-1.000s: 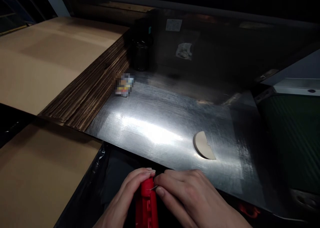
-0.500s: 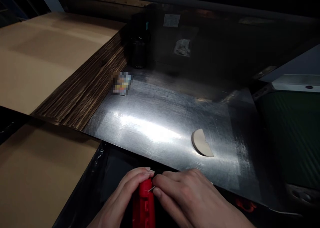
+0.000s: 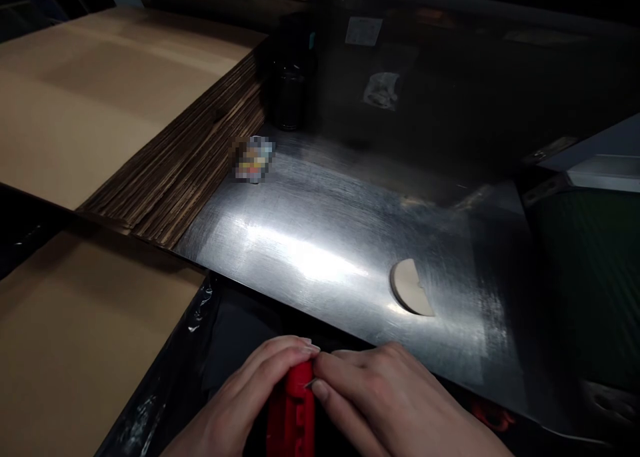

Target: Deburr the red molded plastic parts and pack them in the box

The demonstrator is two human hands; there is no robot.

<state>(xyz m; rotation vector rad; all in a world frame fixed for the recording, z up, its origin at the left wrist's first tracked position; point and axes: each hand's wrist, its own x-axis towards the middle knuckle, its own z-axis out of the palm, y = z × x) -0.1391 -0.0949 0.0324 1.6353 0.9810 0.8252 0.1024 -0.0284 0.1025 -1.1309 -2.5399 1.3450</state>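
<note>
At the lower middle, my left hand (image 3: 250,393) is curled over the top of a red plastic tool (image 3: 300,410), whose lower end runs out of view. Its exact kind does not show. My right hand (image 3: 375,390) is against it from the other side, thumb and forefinger pinching a small thin metal piece (image 3: 311,383) at the red plastic. Only a short bit of the metal shows. Beyond my right hand, a pale half-round piece (image 3: 412,287) with a small notch in its straight edge lies on the metal table (image 3: 350,210).
A tall stack of brown sheets (image 3: 190,130) fills the left of the table, with a brown board (image 3: 100,323) lower down. A dark bottle (image 3: 290,97) and a small clear bag (image 3: 383,90) are farther back. Something green (image 3: 590,263) stands at the right.
The view has shifted slightly, so the table and stack sit a little farther right and higher. Both hands keep their hold, and the metal piece stays at the red tool.
</note>
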